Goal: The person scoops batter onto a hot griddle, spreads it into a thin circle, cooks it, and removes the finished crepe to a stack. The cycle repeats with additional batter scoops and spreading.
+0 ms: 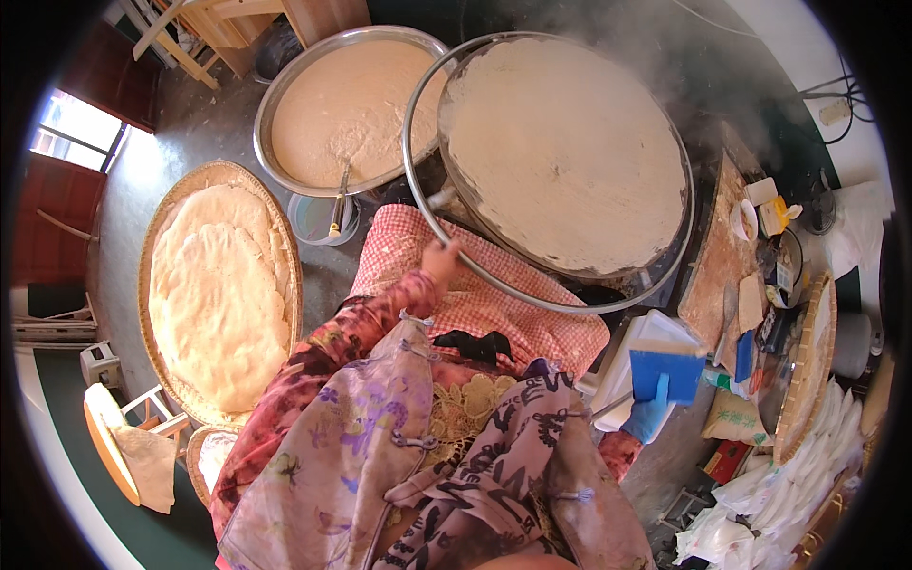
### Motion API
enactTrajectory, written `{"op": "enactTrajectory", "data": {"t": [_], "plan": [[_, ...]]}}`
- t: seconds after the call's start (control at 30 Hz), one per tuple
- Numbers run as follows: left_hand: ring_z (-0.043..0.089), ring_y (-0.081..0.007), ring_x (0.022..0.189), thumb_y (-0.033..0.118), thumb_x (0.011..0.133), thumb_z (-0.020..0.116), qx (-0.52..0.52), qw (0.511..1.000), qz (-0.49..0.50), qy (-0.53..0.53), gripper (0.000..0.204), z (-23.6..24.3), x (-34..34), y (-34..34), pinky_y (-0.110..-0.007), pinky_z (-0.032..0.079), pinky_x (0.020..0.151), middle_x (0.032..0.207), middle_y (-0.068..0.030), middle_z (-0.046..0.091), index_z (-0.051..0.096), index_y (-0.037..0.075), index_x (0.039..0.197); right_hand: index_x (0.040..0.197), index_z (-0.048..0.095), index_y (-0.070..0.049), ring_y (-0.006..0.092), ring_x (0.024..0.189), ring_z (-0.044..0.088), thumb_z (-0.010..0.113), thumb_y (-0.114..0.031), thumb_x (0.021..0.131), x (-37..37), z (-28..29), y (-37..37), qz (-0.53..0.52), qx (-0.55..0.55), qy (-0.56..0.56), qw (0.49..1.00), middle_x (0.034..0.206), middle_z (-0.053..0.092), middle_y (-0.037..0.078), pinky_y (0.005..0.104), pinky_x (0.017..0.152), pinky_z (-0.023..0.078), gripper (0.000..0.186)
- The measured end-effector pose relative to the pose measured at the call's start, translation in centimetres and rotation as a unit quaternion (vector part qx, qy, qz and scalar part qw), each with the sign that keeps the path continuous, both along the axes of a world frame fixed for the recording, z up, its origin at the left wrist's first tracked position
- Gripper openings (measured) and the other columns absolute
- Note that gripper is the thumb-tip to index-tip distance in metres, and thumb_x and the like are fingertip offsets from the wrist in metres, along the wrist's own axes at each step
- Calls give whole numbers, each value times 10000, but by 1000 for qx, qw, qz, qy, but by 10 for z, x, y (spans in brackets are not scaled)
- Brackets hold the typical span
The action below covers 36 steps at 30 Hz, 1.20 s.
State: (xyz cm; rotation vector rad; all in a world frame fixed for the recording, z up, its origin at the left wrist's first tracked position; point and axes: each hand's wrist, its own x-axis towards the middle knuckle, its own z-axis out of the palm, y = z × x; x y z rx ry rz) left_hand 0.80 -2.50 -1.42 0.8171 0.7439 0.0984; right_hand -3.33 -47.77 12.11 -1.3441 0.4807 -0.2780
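Note:
Before me lies a large round griddle with a thin layer of pale batter spread over it, and steam rises from its far side. A wide metal hoop surrounds the griddle, offset toward the left. My bare left hand is closed on the hoop's near left edge. At the right, my right hand, in a light blue glove, grips a flat blue rectangular scraper. The scraper is above a white tray-like container. A red checked cloth covers my lap.
Behind left stands a big metal basin of batter with a handled utensil in it. Below it is a small clear tub. A woven tray at left bears flat pale sheets. A wooden board and plastic bags lie right.

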Motion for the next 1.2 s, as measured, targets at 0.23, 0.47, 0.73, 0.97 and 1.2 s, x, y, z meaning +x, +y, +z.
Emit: {"op": "enactTrajectory", "data": {"t": [0.23, 0.47, 0.73, 0.97, 1.2], "plan": [[581, -202, 717, 347, 819, 635, -92, 973, -206, 42, 380, 35, -22, -13, -326, 496, 640, 849, -83, 592, 533, 23, 990, 1159, 523, 28, 169, 962, 551, 626, -112, 791, 85, 88, 168, 229, -142, 116, 956, 1098, 578, 106, 290, 828, 452, 406], [579, -152, 708, 426, 786, 658, -13, 995, -79, 65, 498, 20, -14, 24, -281, 482, 635, 855, -57, 601, 547, 4, 1027, 1213, 488, -13, 364, 1004, 548, 461, 53, 735, 93, 63, 252, 429, -564, -123, 695, 1122, 548, 225, 383, 876, 426, 484], [603, -166, 678, 304, 821, 647, -8, 991, -128, 39, 336, 21, -20, 13, -277, 511, 609, 793, -56, 593, 553, 5, 943, 1238, 458, -8, 384, 1064, 499, 419, 67, 714, 51, 56, 274, 409, -666, -28, 623, 1188, 499, 240, 426, 923, 390, 530], [644, -232, 781, 246, 836, 633, -11, 961, -274, 27, 288, 22, -25, -19, -299, 523, 623, 882, -134, 636, 569, -18, 931, 1161, 527, -37, 379, 954, 552, 459, -4, 780, 60, 63, 194, 304, -590, -47, 747, 1041, 578, 212, 431, 809, 442, 389], [636, -248, 845, 308, 827, 638, -49, 944, -319, 67, 386, 29, -24, -27, -341, 532, 683, 923, -171, 627, 560, -36, 985, 1035, 575, -20, 381, 800, 579, 518, -11, 717, 92, 53, 202, 318, -690, 28, 649, 816, 595, 189, 457, 685, 455, 324]]}}
